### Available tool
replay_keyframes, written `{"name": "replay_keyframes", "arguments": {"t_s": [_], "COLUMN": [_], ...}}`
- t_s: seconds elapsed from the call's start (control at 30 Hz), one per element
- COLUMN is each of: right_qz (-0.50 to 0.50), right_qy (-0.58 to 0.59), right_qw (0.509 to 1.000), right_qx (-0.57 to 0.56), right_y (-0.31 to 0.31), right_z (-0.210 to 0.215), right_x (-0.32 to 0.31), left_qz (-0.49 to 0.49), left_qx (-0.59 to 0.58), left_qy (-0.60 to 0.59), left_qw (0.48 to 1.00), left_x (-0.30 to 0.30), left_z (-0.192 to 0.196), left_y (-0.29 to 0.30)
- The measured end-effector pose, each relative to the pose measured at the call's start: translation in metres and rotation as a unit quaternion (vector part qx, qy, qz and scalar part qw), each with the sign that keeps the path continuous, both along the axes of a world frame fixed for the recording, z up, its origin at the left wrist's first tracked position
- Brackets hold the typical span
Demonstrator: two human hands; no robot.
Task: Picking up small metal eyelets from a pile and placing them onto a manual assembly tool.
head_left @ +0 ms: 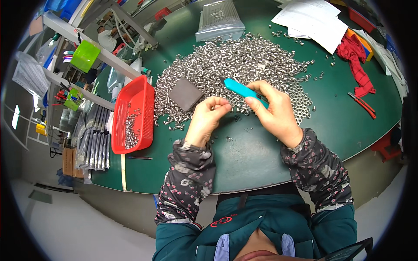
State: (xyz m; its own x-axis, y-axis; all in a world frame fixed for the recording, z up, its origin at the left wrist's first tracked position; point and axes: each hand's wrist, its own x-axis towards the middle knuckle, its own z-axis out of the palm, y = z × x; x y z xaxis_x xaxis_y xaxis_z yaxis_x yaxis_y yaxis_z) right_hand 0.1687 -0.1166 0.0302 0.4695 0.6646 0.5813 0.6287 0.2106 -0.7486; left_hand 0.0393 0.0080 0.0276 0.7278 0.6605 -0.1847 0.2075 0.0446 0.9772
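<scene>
In my right hand (278,114) is a teal knife-like tool (237,88), gripped between thumb and fingers, its dark tip pointing to the far left over the pile. My left hand (205,121) is closed in a pinch just left of it, thumb against forefinger; whatever lies between the fingertips is too small to make out. The two hands are apart. Beyond them spreads a big heap of small shiny metal rings (235,61), lying flat and packed together near my right hand. A dark grey-brown square block (186,94) rests on the heap beside my left hand.
A red perforated basket (149,117) with some metal rings stands at the left. At the far side lie a clear plastic bag (220,19) and white papers (311,21). Red-handled pliers (362,105) and a red cloth (355,56) lie right on the green table (244,165).
</scene>
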Motion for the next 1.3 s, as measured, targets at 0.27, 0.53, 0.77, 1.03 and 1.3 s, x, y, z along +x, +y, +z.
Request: {"name": "replay_keyframes", "arguments": {"t_s": [0.27,0.53,0.77,1.03,1.3], "right_qz": [0.023,0.048,0.071,0.082,0.051], "right_qy": [-0.071,-0.106,-0.123,-0.134,-0.118], "right_qw": [0.993,0.977,0.973,0.973,0.98], "right_qx": [-0.096,-0.178,-0.181,-0.172,-0.155], "right_y": [-0.002,0.0,0.0,-0.002,-0.002], "right_z": [0.001,-0.001,-0.005,-0.005,0.001], "right_x": [-0.007,-0.008,-0.009,-0.011,-0.01], "left_qz": [-0.006,-0.022,-0.01,0.004,0.011], "left_qx": [-0.359,-0.301,-0.31,-0.3,-0.347], "left_qy": [-0.277,-0.276,-0.275,-0.249,-0.254], "left_qw": [0.891,0.912,0.91,0.921,0.903], "left_x": [-0.031,-0.034,-0.034,-0.033,-0.034], "left_z": [-0.024,-0.029,-0.032,-0.031,-0.03], "left_y": [0.012,0.018,0.017,0.013,0.015]}}
